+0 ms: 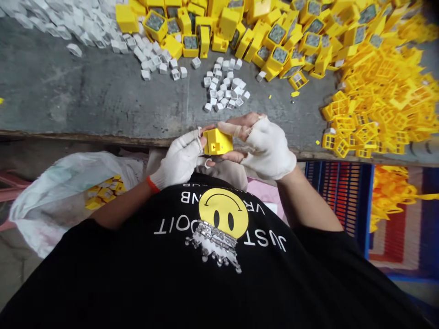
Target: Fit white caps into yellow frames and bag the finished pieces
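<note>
Case (221, 142): held at the bench (85, 100), about midway along its near edge; a face with a small notch is turned up. Its other faces are hidden, so how complete it is cannot be told.
Left hand (181, 155): gloved, fingertips bare; fingers closed on the case's left end.
Right hand (269, 146): gloved likewise; partly curled, the case gripped at its right end between thumb and fingers.
Far cases (204, 41): piled along the far edge, middle to right; grey insets (190, 42) seen in many, so a good share is judged done.
Caps (237, 83): loosely clustered between case and far pile; judged unfitted.
White heap (85, 20): spread at the far left corner; much judged left.
Frames (387, 91): heaped loose at the right end; judged unused.
</note>
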A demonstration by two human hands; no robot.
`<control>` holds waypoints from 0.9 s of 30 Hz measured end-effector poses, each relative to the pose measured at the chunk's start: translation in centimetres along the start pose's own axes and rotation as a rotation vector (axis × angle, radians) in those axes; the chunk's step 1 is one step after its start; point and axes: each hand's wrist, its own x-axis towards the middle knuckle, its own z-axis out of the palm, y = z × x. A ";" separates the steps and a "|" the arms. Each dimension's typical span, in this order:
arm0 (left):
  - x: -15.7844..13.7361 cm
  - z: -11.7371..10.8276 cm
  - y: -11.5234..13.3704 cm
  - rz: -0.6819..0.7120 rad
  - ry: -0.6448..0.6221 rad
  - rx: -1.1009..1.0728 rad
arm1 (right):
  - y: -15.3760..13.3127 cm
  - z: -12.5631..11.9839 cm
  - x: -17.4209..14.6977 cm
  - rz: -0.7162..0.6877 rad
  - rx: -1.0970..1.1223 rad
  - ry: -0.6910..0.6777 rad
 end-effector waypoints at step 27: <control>-0.9 1.1 0.2 -0.024 0.001 0.032 | 0.2 0.5 -1.5 0.005 0.017 0.089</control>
